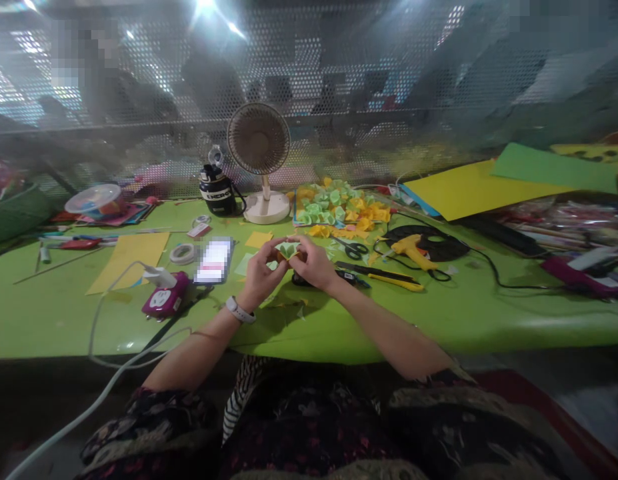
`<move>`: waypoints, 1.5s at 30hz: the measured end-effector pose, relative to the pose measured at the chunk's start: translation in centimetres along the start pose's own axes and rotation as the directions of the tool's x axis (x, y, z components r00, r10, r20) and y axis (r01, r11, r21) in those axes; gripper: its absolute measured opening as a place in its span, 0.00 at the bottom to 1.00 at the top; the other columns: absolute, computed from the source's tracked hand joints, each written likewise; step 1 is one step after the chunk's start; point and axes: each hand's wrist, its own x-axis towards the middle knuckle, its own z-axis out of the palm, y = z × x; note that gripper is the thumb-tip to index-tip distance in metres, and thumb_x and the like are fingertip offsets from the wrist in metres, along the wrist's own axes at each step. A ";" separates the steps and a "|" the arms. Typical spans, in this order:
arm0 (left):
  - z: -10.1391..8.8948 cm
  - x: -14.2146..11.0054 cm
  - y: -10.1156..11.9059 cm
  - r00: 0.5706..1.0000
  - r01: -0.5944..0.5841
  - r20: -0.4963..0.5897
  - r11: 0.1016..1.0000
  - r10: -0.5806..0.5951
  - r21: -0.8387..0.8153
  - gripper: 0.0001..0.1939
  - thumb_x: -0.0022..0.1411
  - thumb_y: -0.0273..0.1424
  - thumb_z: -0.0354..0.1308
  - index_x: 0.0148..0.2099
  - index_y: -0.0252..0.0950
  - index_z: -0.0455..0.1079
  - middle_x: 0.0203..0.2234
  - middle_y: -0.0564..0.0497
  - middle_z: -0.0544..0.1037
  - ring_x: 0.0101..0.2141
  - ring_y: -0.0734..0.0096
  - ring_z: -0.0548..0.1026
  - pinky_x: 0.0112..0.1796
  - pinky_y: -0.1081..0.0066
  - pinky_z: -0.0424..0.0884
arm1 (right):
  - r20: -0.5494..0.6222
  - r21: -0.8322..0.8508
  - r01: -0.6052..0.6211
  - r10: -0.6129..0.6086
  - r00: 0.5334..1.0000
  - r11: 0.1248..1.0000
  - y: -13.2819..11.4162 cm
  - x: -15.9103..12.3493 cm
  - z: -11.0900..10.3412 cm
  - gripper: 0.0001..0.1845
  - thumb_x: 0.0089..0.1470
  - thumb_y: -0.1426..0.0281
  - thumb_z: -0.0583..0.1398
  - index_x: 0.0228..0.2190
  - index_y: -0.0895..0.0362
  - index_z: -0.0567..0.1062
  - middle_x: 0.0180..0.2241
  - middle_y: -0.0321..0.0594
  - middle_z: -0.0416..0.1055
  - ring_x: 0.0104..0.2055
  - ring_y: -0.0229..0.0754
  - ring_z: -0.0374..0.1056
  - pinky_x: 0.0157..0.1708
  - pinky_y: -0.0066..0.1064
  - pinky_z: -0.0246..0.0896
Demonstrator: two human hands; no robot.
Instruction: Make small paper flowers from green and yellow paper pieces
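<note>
A pale green paper piece (287, 250) shows against a lime-green surface (89, 327), near a heap of mint and yellow paper shapes (339, 210), a yellow glue gun (411, 252) and a magenta-and-white device (163, 297). Yellow card (463, 190) lies under green card (553, 168). A white watch strap (240, 309) contrasts with dark floral clothing (309, 427) and black-and-white striped fabric (241, 393).

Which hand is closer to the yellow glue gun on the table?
The right hand is nearer, to the left of the yellow glue gun in view. The left hand is farther, beyond the right hand.
</note>
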 end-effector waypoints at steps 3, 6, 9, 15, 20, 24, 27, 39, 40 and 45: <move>-0.2 -0.1 0.1 0.997 -0.072 0.027 0.994 0.071 0.077 0.22 0.58 0.27 0.62 0.56 0.36 0.69 0.28 0.53 0.76 0.30 0.75 0.75 0.34 0.75 0.71 | 0.017 -0.006 0.008 -0.008 1.000 1.000 0.0 0.0 -0.1 0.24 0.47 0.70 0.57 0.48 0.58 0.71 0.25 0.32 0.69 0.25 0.38 0.62 0.28 0.28 0.55; -0.3 -0.1 0.1 0.986 -0.167 0.045 0.971 0.162 0.171 0.23 0.58 0.26 0.62 0.56 0.38 0.69 0.32 0.52 0.78 0.31 0.74 0.75 0.34 0.74 0.71 | 0.035 -0.024 0.037 -0.036 0.999 0.999 -0.2 0.0 -0.3 0.25 0.45 0.71 0.57 0.48 0.59 0.71 0.24 0.31 0.67 0.25 0.37 0.62 0.28 0.28 0.54; -0.4 -0.1 0.1 0.971 -0.239 0.048 0.940 0.234 0.244 0.23 0.57 0.25 0.61 0.55 0.39 0.70 0.38 0.49 0.80 0.34 0.73 0.76 0.37 0.72 0.72 | 0.032 -0.041 0.063 -0.061 0.998 0.997 -0.5 0.0 -0.5 0.24 0.44 0.71 0.58 0.46 0.59 0.72 0.23 0.30 0.66 0.25 0.36 0.62 0.28 0.28 0.54; -0.8 0.5 0.0 0.998 -0.058 0.024 0.998 0.058 0.015 0.23 0.57 0.28 0.62 0.55 0.36 0.70 0.34 0.50 0.79 0.33 0.73 0.77 0.38 0.72 0.73 | 0.074 0.264 -0.090 0.072 0.995 0.960 -0.4 0.7 -1.0 0.21 0.44 0.71 0.58 0.43 0.57 0.71 0.23 0.29 0.67 0.22 0.35 0.64 0.25 0.27 0.61; -0.7 1.3 -0.4 0.979 0.195 -0.007 0.948 -0.203 -0.250 0.22 0.54 0.32 0.65 0.52 0.34 0.72 0.30 0.50 0.79 0.29 0.75 0.77 0.31 0.76 0.72 | 0.077 0.478 -0.246 0.239 0.968 0.843 0.6 1.8 -1.6 0.16 0.45 0.73 0.61 0.39 0.56 0.70 0.26 0.31 0.72 0.21 0.33 0.67 0.25 0.27 0.68; -0.5 1.7 -0.9 0.937 0.333 0.027 0.871 -0.347 -0.360 0.20 0.51 0.37 0.70 0.43 0.31 0.74 0.29 0.48 0.81 0.30 0.72 0.79 0.36 0.70 0.76 | 0.045 0.500 -0.277 0.295 0.954 0.821 1.3 2.3 -1.6 0.11 0.47 0.76 0.61 0.36 0.57 0.71 0.27 0.33 0.75 0.21 0.32 0.70 0.26 0.26 0.69; -0.5 1.8 -1.4 0.897 0.425 0.065 0.813 -0.437 -0.397 0.21 0.46 0.43 0.72 0.34 0.30 0.75 0.27 0.47 0.81 0.28 0.72 0.78 0.36 0.67 0.78 | 0.044 0.461 -0.299 0.316 0.948 0.835 1.6 2.3 -1.6 0.07 0.48 0.76 0.62 0.32 0.57 0.71 0.25 0.34 0.75 0.21 0.33 0.70 0.25 0.25 0.69; -0.8 1.7 -1.7 0.956 0.288 0.035 0.921 -0.290 -0.263 0.15 0.55 0.41 0.66 0.32 0.32 0.76 0.25 0.50 0.79 0.28 0.72 0.78 0.34 0.71 0.76 | 0.011 0.323 -0.245 0.256 0.967 0.914 2.9 2.9 -2.1 0.02 0.47 0.75 0.63 0.25 0.58 0.75 0.24 0.35 0.76 0.25 0.36 0.72 0.33 0.30 0.72; -1.0 1.9 -1.5 0.953 0.295 0.029 0.906 -0.301 -0.302 0.15 0.55 0.41 0.66 0.33 0.32 0.76 0.26 0.49 0.79 0.29 0.72 0.78 0.36 0.70 0.77 | -0.003 0.323 -0.257 0.273 0.962 0.911 3.2 3.1 -2.3 0.02 0.46 0.75 0.64 0.24 0.58 0.74 0.24 0.35 0.75 0.25 0.36 0.72 0.32 0.30 0.72; -2.0 3.1 -1.5 0.904 0.336 -0.102 0.837 -0.415 -0.432 0.13 0.54 0.38 0.67 0.37 0.33 0.75 0.28 0.48 0.80 0.30 0.73 0.79 0.38 0.68 0.78 | -0.024 0.185 -0.377 0.387 0.922 0.908 4.4 4.2 -4.1 0.03 0.51 0.74 0.64 0.27 0.59 0.76 0.26 0.37 0.77 0.26 0.34 0.72 0.32 0.27 0.70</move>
